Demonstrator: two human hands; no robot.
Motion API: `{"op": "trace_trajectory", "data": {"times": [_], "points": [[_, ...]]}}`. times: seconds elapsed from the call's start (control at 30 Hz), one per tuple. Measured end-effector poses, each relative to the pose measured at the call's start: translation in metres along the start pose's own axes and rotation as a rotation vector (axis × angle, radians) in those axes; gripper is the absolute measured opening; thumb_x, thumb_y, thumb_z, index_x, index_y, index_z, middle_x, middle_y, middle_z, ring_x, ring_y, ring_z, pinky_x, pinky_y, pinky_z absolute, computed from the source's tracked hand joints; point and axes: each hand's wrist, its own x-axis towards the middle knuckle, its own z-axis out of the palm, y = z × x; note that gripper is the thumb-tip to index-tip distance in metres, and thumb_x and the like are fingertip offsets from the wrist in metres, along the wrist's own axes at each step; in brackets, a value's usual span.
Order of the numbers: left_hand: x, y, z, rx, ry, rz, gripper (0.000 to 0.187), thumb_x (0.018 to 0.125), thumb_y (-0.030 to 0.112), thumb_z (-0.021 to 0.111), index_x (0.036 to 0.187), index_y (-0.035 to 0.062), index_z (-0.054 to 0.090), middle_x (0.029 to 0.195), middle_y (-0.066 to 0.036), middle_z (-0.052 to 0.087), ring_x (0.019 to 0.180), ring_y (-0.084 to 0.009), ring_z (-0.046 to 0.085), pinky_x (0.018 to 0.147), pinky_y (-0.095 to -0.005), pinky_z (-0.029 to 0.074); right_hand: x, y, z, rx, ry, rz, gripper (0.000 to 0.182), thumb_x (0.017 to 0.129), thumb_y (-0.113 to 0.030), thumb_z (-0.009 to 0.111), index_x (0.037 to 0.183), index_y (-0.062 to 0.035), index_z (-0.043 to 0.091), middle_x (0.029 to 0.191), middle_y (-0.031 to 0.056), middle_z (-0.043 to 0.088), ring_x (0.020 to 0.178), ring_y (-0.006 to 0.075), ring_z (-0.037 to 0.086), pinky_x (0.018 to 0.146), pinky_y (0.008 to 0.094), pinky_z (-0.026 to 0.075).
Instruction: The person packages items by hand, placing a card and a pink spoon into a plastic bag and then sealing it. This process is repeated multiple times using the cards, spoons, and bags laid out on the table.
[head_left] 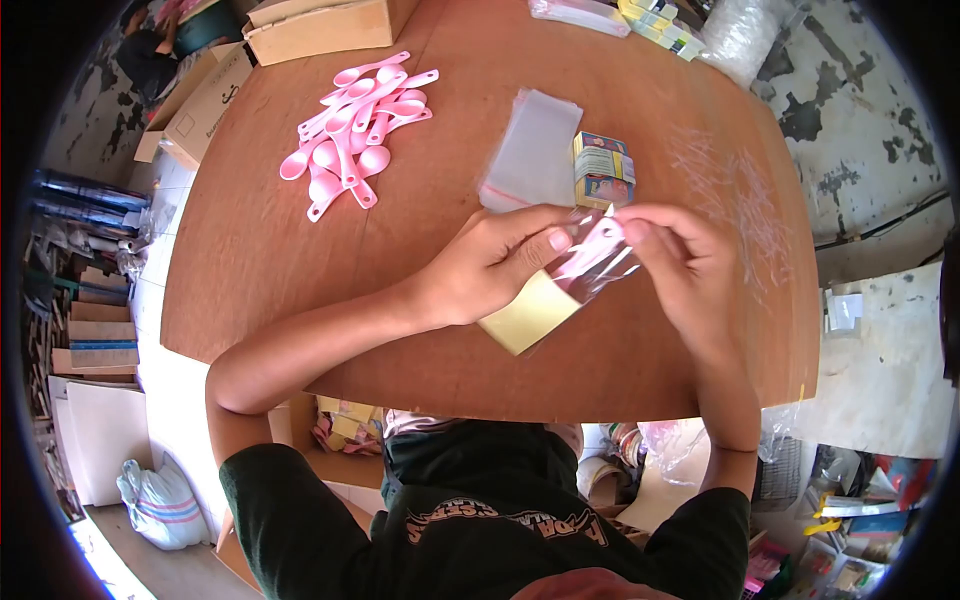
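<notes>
My left hand (490, 258) is closed on a clear plastic bag (612, 268) over the near part of the table. Inside the bag are a pink measuring spoon (592, 250), its handle end with a hole pointing up, and a pale yellow card (532, 312) at the lower end. My right hand (682, 250) pinches the bag's upper edge between thumb and fingers. Just beyond my hands lie a stack of flat clear bags (532, 140) and a small stack of printed cards (604, 170). Several pink spoons (350, 125) are heaped at the far left.
Thin clear strips (745, 190) are scattered on the right of the wooden table (420, 370). A cardboard box (330, 30) stands at the far edge. Below the near edge, another box (350, 425) holds yellow-carded packs. A person (150, 50) sits at the far left.
</notes>
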Motion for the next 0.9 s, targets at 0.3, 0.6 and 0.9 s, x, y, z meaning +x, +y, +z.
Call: {"op": "trace_trajectory", "data": {"times": [0.3,0.6,0.9], "points": [[0.005,-0.002,-0.009,0.011,0.241,0.167,0.041,0.095,0.019,0.058,0.13,0.0011,0.048,0.123,-0.016,0.056,0.11,-0.0247,0.056,0.09,-0.036,0.045,0.04,-0.055,-0.027,-0.701,-0.011,-0.736,0.011,0.077,0.005,0.069,0.087,0.0015,0.07,0.084,0.012,0.069,0.073,0.0191,0.067,0.064,0.0283,0.052],[-0.004,0.034,-0.011,-0.403,-0.043,-0.063,0.046,0.094,0.012,0.059,0.136,-0.0001,0.043,0.112,-0.01,0.062,0.099,-0.0142,0.062,0.085,-0.0277,0.05,0.012,-0.042,0.003,-0.071,-0.11,-0.315,0.011,0.083,0.001,0.067,0.095,0.0028,0.068,0.089,0.012,0.067,0.078,0.0142,0.065,0.067,0.0244,0.05],[-0.001,0.011,0.006,-0.301,-0.017,-0.201,0.031,0.097,0.005,0.051,0.127,-0.004,0.053,0.086,-0.006,0.068,0.079,-0.0028,0.057,0.066,-0.0216,0.047,0.016,0.005,0.011,-0.351,-0.067,-0.38,0.011,0.081,-0.004,0.07,0.092,-0.0019,0.067,0.085,0.0091,0.064,0.071,0.0194,0.064,0.063,0.0282,0.05]]}}
